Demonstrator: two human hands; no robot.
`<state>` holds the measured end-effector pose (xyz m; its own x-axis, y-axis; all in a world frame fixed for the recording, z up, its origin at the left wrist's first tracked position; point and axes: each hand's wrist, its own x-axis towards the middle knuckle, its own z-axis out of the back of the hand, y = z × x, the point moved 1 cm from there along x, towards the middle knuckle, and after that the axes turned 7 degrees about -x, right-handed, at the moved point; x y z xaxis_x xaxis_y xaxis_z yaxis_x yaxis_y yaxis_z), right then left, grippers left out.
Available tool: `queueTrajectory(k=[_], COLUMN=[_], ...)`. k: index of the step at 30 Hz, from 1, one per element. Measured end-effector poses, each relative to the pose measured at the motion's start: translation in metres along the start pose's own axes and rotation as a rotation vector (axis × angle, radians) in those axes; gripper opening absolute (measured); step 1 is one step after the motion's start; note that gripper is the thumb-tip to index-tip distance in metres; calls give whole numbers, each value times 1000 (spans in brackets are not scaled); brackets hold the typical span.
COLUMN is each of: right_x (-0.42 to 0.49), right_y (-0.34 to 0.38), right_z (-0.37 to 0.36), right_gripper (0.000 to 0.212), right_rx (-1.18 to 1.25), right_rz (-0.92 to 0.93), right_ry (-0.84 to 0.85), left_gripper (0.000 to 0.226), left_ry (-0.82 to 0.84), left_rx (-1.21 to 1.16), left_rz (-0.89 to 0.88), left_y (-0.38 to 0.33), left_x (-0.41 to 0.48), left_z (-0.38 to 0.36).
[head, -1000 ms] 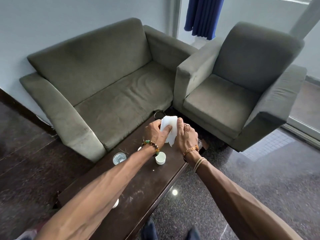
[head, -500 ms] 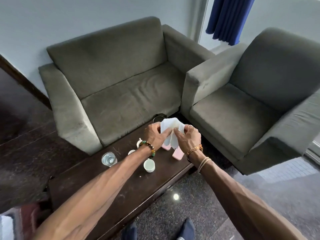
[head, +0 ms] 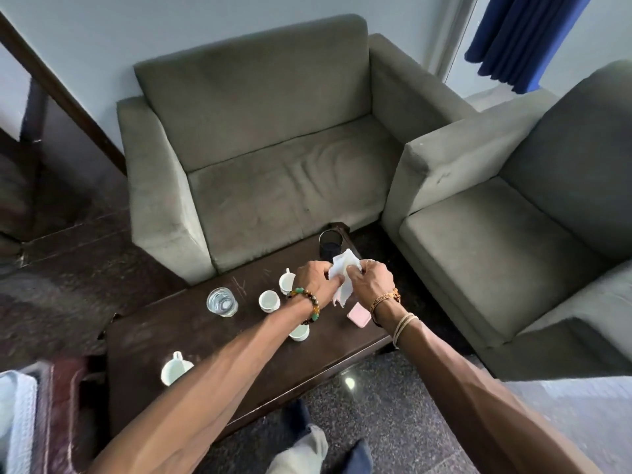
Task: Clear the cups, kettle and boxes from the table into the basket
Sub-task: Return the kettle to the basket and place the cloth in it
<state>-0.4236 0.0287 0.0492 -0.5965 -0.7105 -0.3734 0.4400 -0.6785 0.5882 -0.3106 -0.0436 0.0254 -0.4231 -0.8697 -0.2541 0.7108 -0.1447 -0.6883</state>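
Over the dark coffee table (head: pixel 164 336), we are pinching a white tissue (head: pixel 343 265) between left hand (head: pixel 314 278) and right hand (head: pixel 372 280), apparently to fold it, with white cups (head: pixel 269 300) sitting just left of them.

Cups (head: pixel 269 300) on table (head: pixel 164 330) — sofa (head: pixel 260 155) behind it.

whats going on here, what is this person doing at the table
A person stands over the dark table, pinching a white tissue between left hand and right hand. Four white cups, a water glass and a pink box sit on it, not yet cleared.
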Motion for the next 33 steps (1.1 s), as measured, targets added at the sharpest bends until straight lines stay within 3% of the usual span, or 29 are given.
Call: queueTrajectory(k=[17, 23, 28, 33], right_x=[92, 153, 213, 276], right_y=[58, 41, 22, 14], right_z=[-23, -57, -88, -108], right_gripper=[34, 37, 35, 28], right_rx=[-36, -86, -101, -68], right_rz=[-41, -31, -2, 58], right_ry=[33, 107, 179, 152], left_gripper=[46, 48, 35, 33], left_ry=[21, -16, -42, -69], left_rx=[-65, -76, -63, -74], left_rz=[-24, 75, 224, 232], left_y=[10, 38, 59, 70], left_x=[103, 147, 194, 252], left_z=[16, -17, -53, -81])
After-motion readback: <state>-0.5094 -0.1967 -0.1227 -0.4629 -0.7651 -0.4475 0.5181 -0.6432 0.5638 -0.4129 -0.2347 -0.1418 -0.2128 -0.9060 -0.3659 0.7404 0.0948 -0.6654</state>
